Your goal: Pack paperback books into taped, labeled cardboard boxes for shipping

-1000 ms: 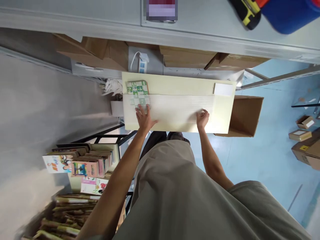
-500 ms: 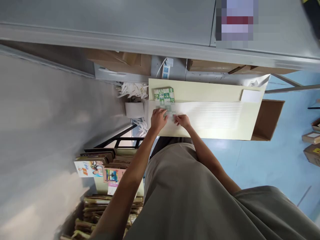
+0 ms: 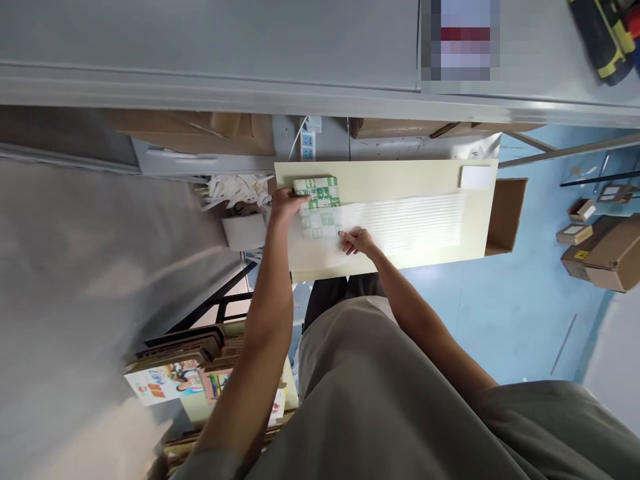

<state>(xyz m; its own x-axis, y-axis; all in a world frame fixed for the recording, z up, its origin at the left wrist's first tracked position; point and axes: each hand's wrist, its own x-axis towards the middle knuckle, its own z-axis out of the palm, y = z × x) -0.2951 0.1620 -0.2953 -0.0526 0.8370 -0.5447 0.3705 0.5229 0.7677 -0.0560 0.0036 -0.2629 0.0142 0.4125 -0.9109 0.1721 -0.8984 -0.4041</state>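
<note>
A green-and-white book [image 3: 320, 190] lies at the left end of a pale yellow board [image 3: 400, 175]. A translucent sheet [image 3: 350, 217] covers its lower part, and the green pattern shows through. My left hand [image 3: 287, 203] grips the book's left edge, with a finger or thumb reaching over the cover. Lower down and to the right, my right hand [image 3: 356, 241] is closed in a pinch at the sheet, near the book's lower right corner. Rightward from there runs a stack of the sheets [image 3: 425, 217], its edges fanned in lines.
A white pad [image 3: 476, 177] lies at the board's upper right corner. Beside the right end is an open cardboard box [image 3: 506, 215]. Paper strips [image 3: 237, 191] and a white bin [image 3: 244, 231] are at the left. A power strip [image 3: 308, 145] sits behind; books [image 3: 170, 380] stand at lower left.
My left hand has moved up and left from the sheet to the book's left edge. My right hand stays pinched near the sheet. The camera view has shifted.
</note>
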